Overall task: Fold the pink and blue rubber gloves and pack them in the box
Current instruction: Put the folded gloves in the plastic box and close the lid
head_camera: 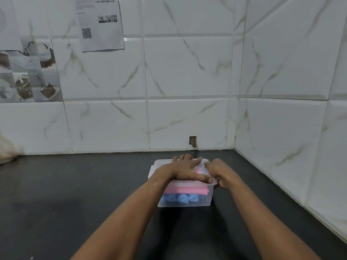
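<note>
A clear plastic box (208, 200) stands on the dark counter near the back right corner. Through its front wall I see the folded pink glove (185, 190) lying on top of the folded blue glove (180, 198). A clear lid (161, 163) lies on the box. My left hand (185, 170) rests flat on the lid with fingers spread, the thumb pressing its near right corner. My right hand (220, 172) grips the box's right edge, fingers curled round the lid rim.
The dark counter (75, 194) runs left and toward me. White marble-pattern tiled walls (187, 72) meet in a corner behind and right of the box. A paper sheet with a QR code (99, 23) hangs on the back wall at upper left.
</note>
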`<state>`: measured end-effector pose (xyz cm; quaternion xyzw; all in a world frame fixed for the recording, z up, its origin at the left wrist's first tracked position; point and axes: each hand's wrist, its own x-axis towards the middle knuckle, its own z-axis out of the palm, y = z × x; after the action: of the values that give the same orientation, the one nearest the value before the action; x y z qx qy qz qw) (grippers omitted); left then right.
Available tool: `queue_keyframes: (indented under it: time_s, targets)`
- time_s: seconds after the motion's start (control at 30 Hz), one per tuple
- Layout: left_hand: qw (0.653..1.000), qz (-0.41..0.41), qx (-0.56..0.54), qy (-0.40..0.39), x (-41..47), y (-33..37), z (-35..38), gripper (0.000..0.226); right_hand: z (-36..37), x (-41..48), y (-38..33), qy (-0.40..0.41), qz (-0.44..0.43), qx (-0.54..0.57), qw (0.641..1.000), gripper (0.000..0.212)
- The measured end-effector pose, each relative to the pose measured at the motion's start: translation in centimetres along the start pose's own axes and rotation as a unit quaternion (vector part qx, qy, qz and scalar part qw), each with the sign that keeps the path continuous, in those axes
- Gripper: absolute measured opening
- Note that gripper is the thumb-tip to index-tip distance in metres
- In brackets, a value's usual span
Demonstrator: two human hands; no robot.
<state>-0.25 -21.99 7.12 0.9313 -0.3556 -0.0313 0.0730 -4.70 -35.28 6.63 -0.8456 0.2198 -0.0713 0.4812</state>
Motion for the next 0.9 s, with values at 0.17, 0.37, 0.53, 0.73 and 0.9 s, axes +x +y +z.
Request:
queue_keyframes:
  time_s: [0.17,0.37,0.53,0.73,0.9]
  targets:
    - [1.0,-0.005,-0.004,-0.002,-0.2,0.1,-0.1,0.126,0.5,0.3,-1.0,0.011,-0.018,-0.17,0.985,0.027]
    - [0.98,0.0,-0.197,0.039,-1.6,-0.8,-0.8,0.081,1.2,1.3,-0.4,0.028,-0.04,-0.231,0.972,0.039]
    - [0.986,-0.076,-0.083,0.12,-2.5,-2.3,-0.8,0.047,0.9,1.5,0.1,0.025,-0.157,-0.328,0.931,0.071]
    - [0.907,-0.346,-0.178,0.158,-5.9,-5.6,-0.2,0.053,1.2,0.8,-1.2,-0.018,-0.297,-0.487,0.821,0.057]
    - [0.711,-0.339,-0.602,0.129,-8.3,-6.0,1.9,0.042,1.7,-0.1,-2.5,0.005,-0.266,-0.437,0.859,0.036]
